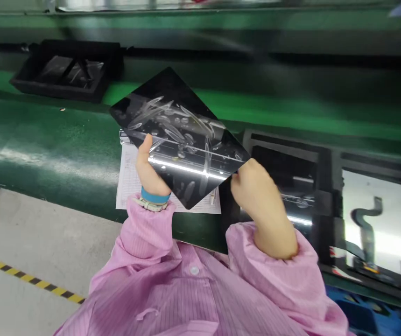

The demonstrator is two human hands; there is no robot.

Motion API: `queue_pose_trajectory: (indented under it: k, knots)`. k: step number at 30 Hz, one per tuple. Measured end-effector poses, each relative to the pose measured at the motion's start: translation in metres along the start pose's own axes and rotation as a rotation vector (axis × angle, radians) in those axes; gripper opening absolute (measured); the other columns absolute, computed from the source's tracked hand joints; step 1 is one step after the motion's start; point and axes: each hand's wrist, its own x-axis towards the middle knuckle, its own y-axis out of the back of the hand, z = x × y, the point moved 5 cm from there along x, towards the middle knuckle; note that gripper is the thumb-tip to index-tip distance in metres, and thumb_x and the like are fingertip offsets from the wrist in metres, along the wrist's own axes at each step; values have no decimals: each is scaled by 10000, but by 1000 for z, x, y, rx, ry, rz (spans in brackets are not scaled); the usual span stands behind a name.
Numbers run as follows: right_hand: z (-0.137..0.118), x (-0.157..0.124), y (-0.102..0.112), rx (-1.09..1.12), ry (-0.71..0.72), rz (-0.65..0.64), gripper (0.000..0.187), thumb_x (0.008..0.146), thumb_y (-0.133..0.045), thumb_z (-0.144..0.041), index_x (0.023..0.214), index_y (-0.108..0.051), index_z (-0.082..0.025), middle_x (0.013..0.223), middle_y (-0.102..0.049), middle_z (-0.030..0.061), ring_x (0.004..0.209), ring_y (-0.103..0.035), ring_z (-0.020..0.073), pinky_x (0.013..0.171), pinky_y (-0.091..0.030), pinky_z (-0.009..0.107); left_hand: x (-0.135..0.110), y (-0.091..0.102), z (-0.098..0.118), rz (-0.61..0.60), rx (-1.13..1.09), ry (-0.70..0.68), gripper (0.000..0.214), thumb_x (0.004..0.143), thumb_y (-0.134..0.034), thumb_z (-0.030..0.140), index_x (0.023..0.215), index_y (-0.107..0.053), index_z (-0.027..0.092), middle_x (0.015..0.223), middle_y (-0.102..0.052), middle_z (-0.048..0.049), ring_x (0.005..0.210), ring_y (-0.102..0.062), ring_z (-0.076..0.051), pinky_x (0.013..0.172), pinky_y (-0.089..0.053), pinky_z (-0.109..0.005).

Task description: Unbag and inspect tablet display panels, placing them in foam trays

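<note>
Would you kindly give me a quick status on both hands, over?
Left hand and right hand both grip the dark glossy panel, tilted above the paper form. Black tray just right. Nothing obstructing.

Left hand (149, 168) raised, thumb up, fingers curled in a grip, right hand (256, 191) knuckles up, pinching, both pink-sleeved forearms lifted

Bright overhead light throws a sharp white glare line across the glossy black panel (179, 140) and a softer sheen on the green surface (46, 140). Everything beyond the panel smears with motion blur; to its right, a reflective sheet (378, 219) is washed out.
</note>
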Motion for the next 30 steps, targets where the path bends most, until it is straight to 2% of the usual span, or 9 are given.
queue_pose_trajectory:
  k: [3, 5, 8, 10, 15, 19, 22, 27, 30]
  knots:
    - [0, -11, 53, 39, -37, 182, 451, 854, -380, -134, 1274, -543, -149, 1156, -594, 118, 1048, -571, 256, 900, -502, 426, 10, -15, -18, 3, 59, 7, 234, 918, -559, 403, 857, -711, 236, 861, -738, 4, 1151, -688, -211, 1070, -536, -382]
    - [-17, -18, 75, 100, 193, 196, 415, 913, -458, -228, 1320, -506, -162, 1279, -558, 109, 1199, -524, 277, 1038, -453, 462, 11, -23, -27, -13, 101, 6, 212, 908, -575, 401, 869, -705, 238, 898, -745, 7, 1111, -699, -207, 1058, -539, -374]
    - [-50, -30, 78, 161, 599, 89, 410, 996, -554, -409, 1284, -514, -121, 1356, -500, 138, 1277, -459, 303, 1081, -426, 470, 8, -30, -37, -43, 144, 49, 259, 927, -519, 416, 874, -697, 236, 926, -753, -8, 992, -712, -196, 1030, -548, -375]
    - [-62, -35, 70, 138, 681, 114, 343, 1012, -562, -403, 1177, -548, -103, 1283, -544, 135, 1203, -495, 272, 985, -483, 413, 5, -31, -42, -53, 149, 56, 289, 934, -494, 428, 847, -688, 232, 885, -746, -9, 891, -703, -177, 1003, -553, -355]
    - [-65, -29, 60, 176, 623, 161, 174, 1017, -532, -212, 863, -564, -139, 1005, -646, 35, 934, -579, 157, 724, -482, 295, 3, -27, -50, -44, 122, 44, 288, 931, -502, 426, 797, -657, 223, 829, -716, -4, 927, -698, -180, 974, -546, -339]
    - [-47, 19, 63, 209, 360, -172, 196, 957, -682, -299, 855, -608, -149, 630, -544, -42, 500, -441, 57, 481, -245, 227, 6, -22, -50, -22, 266, 10, 331, 938, -476, 493, 882, -666, 228, 974, -737, -32, 1165, -663, -219, 1075, -508, -388]
    - [-34, 66, 71, 161, 130, -368, 117, 964, -624, -224, 894, -662, -139, 596, -547, -85, 503, -468, 6, 544, -312, 186, 11, -16, -52, -34, 320, 59, 361, 929, -463, 512, 863, -664, 220, 1000, -741, -48, 1256, -635, -250, 1091, -515, -434]
    - [-40, 107, 93, 88, 204, -201, 247, 920, -537, -365, 947, -665, -155, 689, -521, -117, 661, -446, -28, 755, -366, 293, 17, -3, -42, 8, 390, 104, 295, 928, -468, 315, 735, -649, 184, 855, -717, -26, 1344, -589, -279, 1103, -515, -500]
    - [-46, 98, 103, 396, 284, -73, 331, 901, -582, -465, 952, -664, -149, 755, -513, -97, 791, -506, 5, 794, -366, 323, 15, -9, -29, -53, 395, 61, 261, 925, -498, 280, 756, -656, 160, 904, -721, -35, 1444, -484, -289, 1145, -483, -496]
